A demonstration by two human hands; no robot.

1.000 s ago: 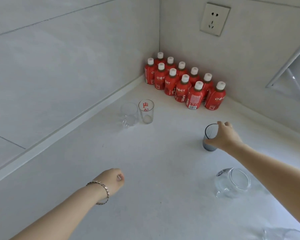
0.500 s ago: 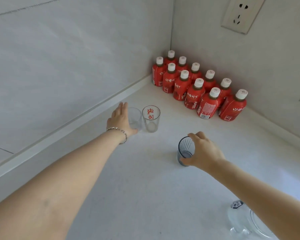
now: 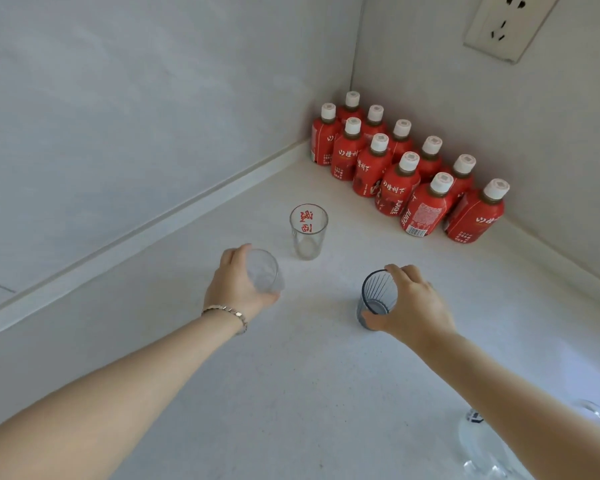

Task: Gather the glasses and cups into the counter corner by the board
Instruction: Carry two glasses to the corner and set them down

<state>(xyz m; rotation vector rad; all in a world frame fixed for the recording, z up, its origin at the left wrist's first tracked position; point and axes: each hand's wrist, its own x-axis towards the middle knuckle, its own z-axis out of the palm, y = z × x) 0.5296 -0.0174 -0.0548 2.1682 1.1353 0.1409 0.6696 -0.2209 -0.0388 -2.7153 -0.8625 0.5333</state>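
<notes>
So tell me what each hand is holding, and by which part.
Left hand grips the clear glass around its side wall. Right hand grips the dark ribbed glass around its side, near the rim.

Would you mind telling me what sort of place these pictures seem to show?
Most likely a home kitchen counter corner: a pale speckled stone-like worktop meets grey tiled walls, a white wall power socket sits above, and red-labelled juice bottles with white caps stand beside clear drinking glasses.

My home kitchen: white counter (image 3: 309, 393) in tiled corner, wall socket (image 3: 510, 22), red juice bottles (image 3: 406, 168), drinking glasses.
</notes>
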